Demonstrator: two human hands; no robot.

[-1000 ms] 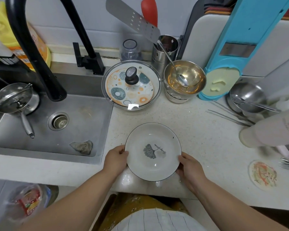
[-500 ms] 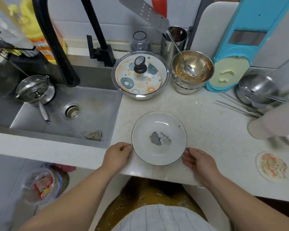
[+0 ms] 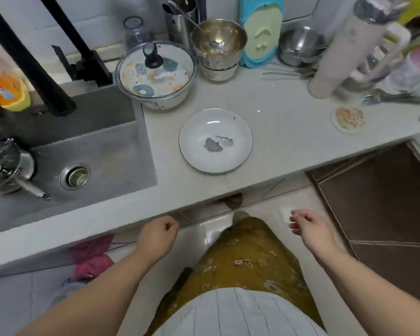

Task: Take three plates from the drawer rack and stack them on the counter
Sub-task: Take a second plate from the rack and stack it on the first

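A white plate (image 3: 215, 140) with a thin dark rim and a grey leaf print lies alone on the pale counter (image 3: 284, 132), close to the front edge. Both my hands hang below the counter edge, over the floor. My left hand (image 3: 157, 235) holds nothing, its fingers loosely curled inward. My right hand (image 3: 309, 226) is also empty, fingers bent and slightly apart. Neither hand touches the plate. No drawer rack shows in this view.
A steel sink (image 3: 87, 151) with a black tap (image 3: 41, 66) lies left of the plate. Behind the plate stand a lidded patterned bowl (image 3: 155, 76), stacked steel bowls (image 3: 218, 44), a blue board (image 3: 261, 32) and a pale bottle (image 3: 335, 61). A brown cabinet front (image 3: 383, 209) is at lower right.
Both hands have let go of the plate and dropped back below the counter edge. The plate stays on the counter. The view has pulled back and tilted down.
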